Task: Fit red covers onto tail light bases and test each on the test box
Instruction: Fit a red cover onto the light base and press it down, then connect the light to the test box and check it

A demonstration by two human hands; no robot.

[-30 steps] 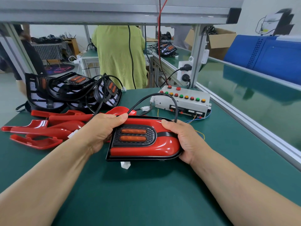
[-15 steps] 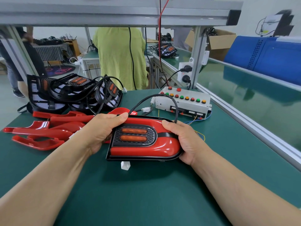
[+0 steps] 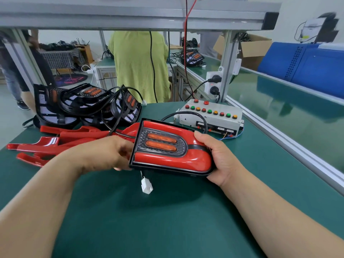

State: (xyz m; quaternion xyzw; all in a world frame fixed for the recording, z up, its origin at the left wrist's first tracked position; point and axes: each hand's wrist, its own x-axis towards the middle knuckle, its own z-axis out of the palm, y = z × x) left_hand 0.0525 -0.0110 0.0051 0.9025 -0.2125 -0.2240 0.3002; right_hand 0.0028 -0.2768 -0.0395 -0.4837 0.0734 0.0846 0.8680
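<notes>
**While Gripped at Both Ends, Covered Tail Light Now Tilted Up Off the Mat**

Whereas a second ago the tail light (image 3: 167, 151) lay flat on the green table (image 3: 167, 224) under your hands, you now hold it raised and tilted. Its square left end is higher and its face is turned toward you. Your left hand (image 3: 109, 151) has shifted from lying over the top of that end to gripping its edge, fingers curled in behind. Your right hand (image 3: 217, 157) holds the rounded end as before, thumb on top, fingers wrapped underneath. The white connector (image 3: 146, 187), previously resting on the mat, now hangs beneath the unit on short wires; whether it touches the mat cannot be determined.

Condition of unit: the glossy red cover (image 3: 173, 160) sits on the black base (image 3: 167, 169), whose rim shows along the near edge. Two amber strips (image 3: 161, 141) lie in a grey textured inset. A black cable (image 3: 186, 113) arches behind the unit, in front of the test box (image 3: 210, 118). To your left are piled loose red covers (image 3: 55, 142) and bare bases (image 3: 83, 103).
</notes>
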